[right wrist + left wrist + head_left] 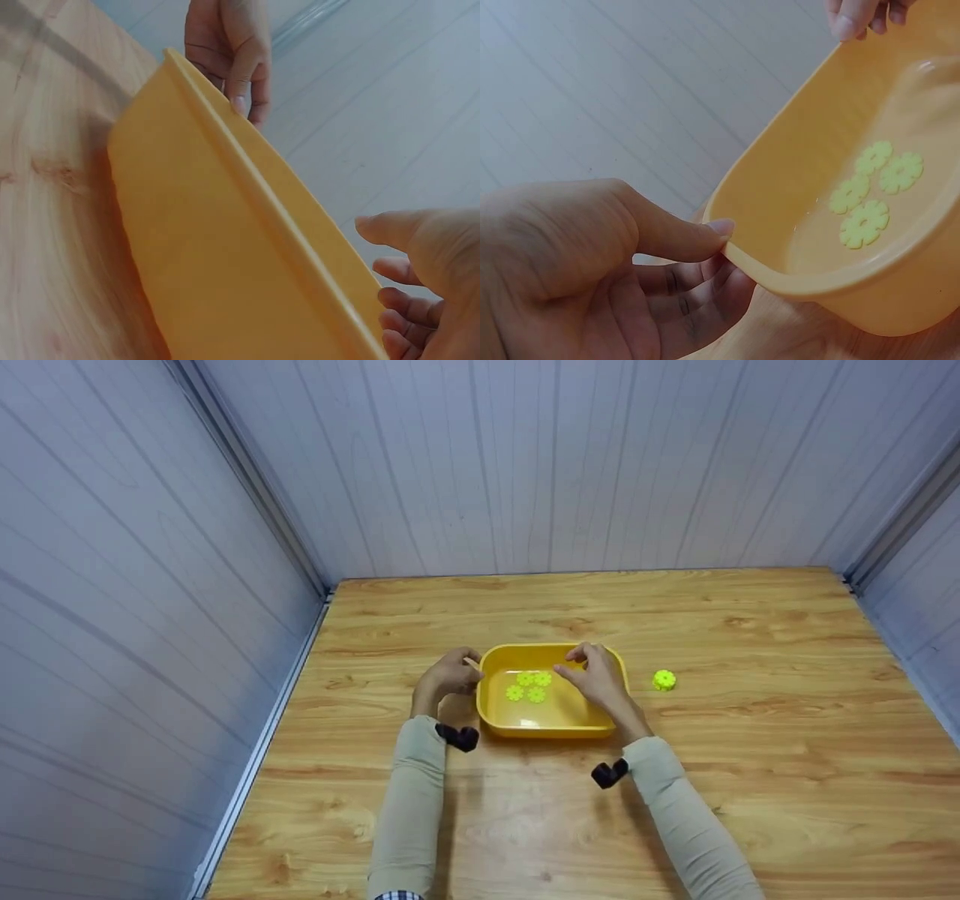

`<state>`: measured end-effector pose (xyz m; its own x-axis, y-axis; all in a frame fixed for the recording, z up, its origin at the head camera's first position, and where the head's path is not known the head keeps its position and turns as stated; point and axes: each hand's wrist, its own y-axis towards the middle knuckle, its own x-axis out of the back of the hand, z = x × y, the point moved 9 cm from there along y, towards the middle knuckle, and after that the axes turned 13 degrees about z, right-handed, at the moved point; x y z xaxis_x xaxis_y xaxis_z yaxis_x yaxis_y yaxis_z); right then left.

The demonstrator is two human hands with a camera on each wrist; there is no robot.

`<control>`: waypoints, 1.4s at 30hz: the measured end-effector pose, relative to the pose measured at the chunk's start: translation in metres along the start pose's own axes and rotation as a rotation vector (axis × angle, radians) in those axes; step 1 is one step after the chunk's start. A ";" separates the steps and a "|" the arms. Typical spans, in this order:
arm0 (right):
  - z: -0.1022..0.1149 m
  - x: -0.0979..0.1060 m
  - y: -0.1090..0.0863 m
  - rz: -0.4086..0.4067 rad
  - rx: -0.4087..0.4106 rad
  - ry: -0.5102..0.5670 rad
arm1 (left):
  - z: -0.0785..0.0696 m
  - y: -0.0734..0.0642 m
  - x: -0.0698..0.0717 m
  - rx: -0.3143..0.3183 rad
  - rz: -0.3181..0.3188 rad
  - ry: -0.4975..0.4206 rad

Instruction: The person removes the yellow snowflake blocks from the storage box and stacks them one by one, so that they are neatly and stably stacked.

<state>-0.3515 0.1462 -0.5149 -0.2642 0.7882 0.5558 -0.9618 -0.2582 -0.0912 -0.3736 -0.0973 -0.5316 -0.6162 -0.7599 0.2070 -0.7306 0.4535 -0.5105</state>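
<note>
Presumably to steady it, the left hand (452,673) pinched the yellow plastic tray (547,732) holding four flat lime flower-shaped pieces (537,695); the right hand (598,680) hovered above, its grip parted and empty.

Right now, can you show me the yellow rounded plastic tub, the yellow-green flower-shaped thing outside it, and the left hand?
Yellow rounded plastic tub (547,732), head view: its near rim.
Yellow-green flower-shaped thing (664,680), head view: its top.
Left hand (600,259), left wrist view: its middle.
</note>
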 end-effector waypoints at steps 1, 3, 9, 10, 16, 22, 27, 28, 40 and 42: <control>0.000 -0.003 0.001 0.008 -0.002 -0.004 | 0.000 0.000 0.000 -0.002 -0.001 0.000; -0.002 -0.008 0.001 0.025 -0.015 -0.001 | 0.000 0.000 0.000 -0.005 -0.003 0.001; -0.008 -0.023 0.005 0.083 -0.054 -0.019 | 0.000 0.001 -0.001 -0.011 -0.003 0.000; -0.008 -0.025 0.006 0.088 -0.058 -0.028 | 0.000 0.000 -0.001 -0.011 -0.002 -0.003; -0.008 -0.034 0.010 0.126 -0.072 -0.058 | 0.000 0.000 -0.001 -0.005 0.001 -0.015; -0.005 -0.043 0.013 0.169 -0.067 -0.110 | 0.001 0.001 0.000 -0.005 0.004 -0.007; -0.002 -0.049 0.015 0.193 -0.052 -0.178 | 0.002 0.000 0.000 -0.006 0.005 -0.003; -0.003 -0.050 0.015 0.196 -0.059 -0.189 | 0.002 0.000 0.000 -0.006 0.004 -0.001; 0.001 -0.056 0.015 0.232 -0.064 -0.342 | 0.001 0.000 0.000 -0.004 0.006 -0.008; 0.003 -0.056 0.015 0.227 -0.041 -0.370 | 0.001 0.000 0.000 0.000 0.008 -0.012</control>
<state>-0.3513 0.0962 -0.5450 -0.4329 0.4592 0.7757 -0.8864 -0.3735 -0.2736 -0.3735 -0.0976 -0.5328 -0.6184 -0.7619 0.1925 -0.7256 0.4596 -0.5121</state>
